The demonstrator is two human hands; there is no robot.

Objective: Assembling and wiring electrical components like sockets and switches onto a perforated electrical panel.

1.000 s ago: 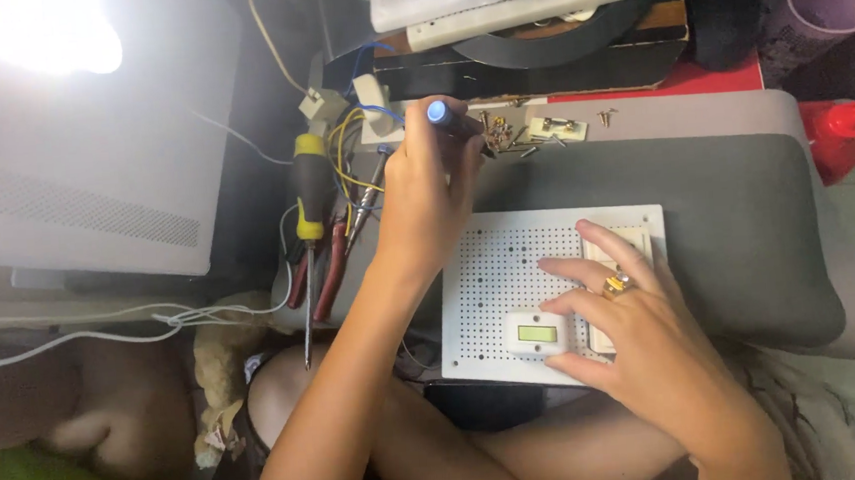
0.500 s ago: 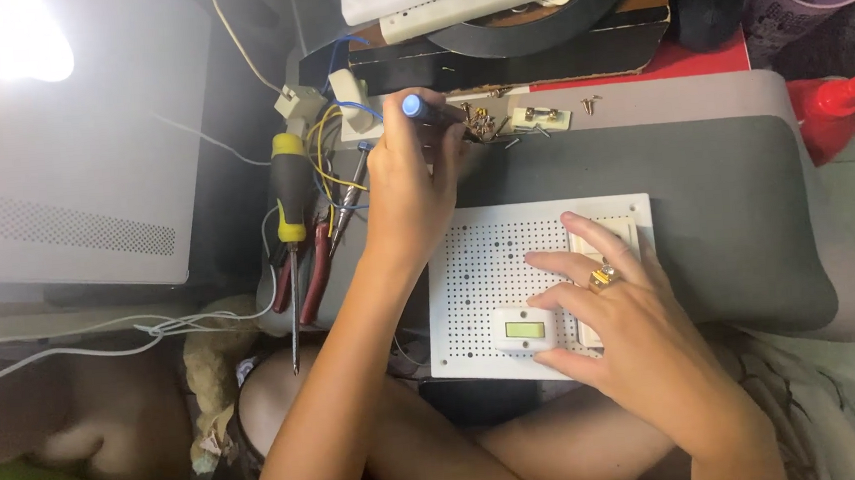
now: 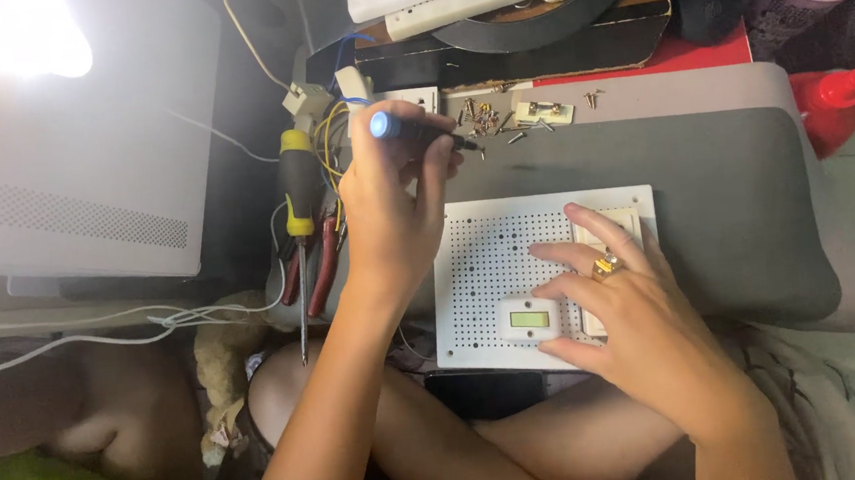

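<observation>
Perforated white board (image 3: 495, 265) lies flat on the grey cushion (image 3: 726, 209) over my lap; my right hand (image 3: 623, 307) rests on it, fingers spread, beside a small module with a green window (image 3: 528, 318); my left hand (image 3: 391, 212) grips a blue-capped screwdriver (image 3: 420, 130), its tip apparently among loose screws (image 3: 484, 121).

Left hand (image 3: 390, 207) with blue-capped screwdriver (image 3: 420, 130) — tip seemingly nearer the loose screws (image 3: 487, 121) than before.
</observation>
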